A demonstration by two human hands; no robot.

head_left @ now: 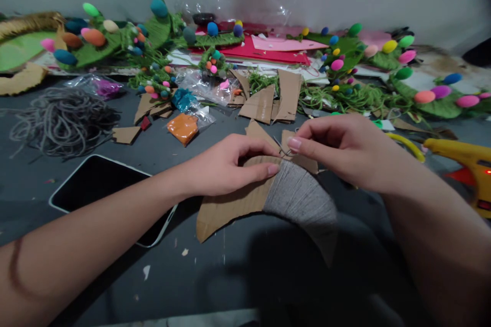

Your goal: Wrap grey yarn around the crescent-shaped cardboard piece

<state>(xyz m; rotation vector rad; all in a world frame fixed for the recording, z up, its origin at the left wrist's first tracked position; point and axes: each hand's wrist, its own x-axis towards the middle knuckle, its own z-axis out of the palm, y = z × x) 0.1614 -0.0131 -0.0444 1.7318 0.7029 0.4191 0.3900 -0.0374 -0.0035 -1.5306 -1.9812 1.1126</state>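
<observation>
Cardboard crescent (233,202), centre frame, looks light and bendable, best pinched at its edge; left hand (230,166) grips it, right hand (337,150) pinches grey yarn (283,151).

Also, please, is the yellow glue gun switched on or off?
It looks on: a small red light glows on the yellow glue gun at the picture's right edge.

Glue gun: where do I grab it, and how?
I'd wrap fingers around the glue gun's handle, coming from the right. The handle hangs down behind the red trigger, while the narrow tip points left. A red light glows, so the tip may be hot.
</observation>
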